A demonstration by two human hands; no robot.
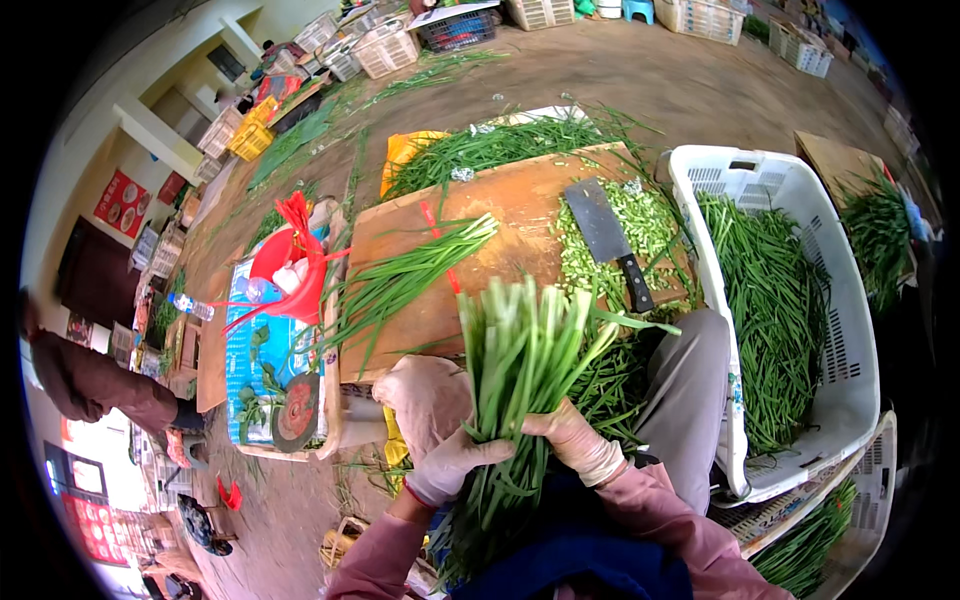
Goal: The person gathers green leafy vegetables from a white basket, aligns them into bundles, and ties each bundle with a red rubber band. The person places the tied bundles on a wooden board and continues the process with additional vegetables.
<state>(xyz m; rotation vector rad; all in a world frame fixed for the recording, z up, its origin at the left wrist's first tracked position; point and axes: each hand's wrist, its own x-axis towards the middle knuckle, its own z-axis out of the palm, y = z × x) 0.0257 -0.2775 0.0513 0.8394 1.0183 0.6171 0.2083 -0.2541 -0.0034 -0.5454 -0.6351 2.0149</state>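
Both my gloved hands grip one thick bundle of garlic chives [517, 367], pale stem ends up and green leaves hanging toward my lap. My left hand [457, 461] wraps its left side, and my right hand [574, 442] its right side. Beyond the bundle lies a wooden cutting board [525, 217]. A smaller bunch of chives [420, 262] rests there across a red tie strip [429, 217]. On the board's right, a cleaver [596, 221] with a black handle lies on chopped stem ends [652, 225].
To the right stands a white plastic crate [847, 337] holding chives. A red bucket [289, 262], a plastic bottle [191, 306] and a round abrasive disc [296, 412] sit to the left. Loose chives [495, 150] are heaped behind the board. Another person [97, 375] is at far left.
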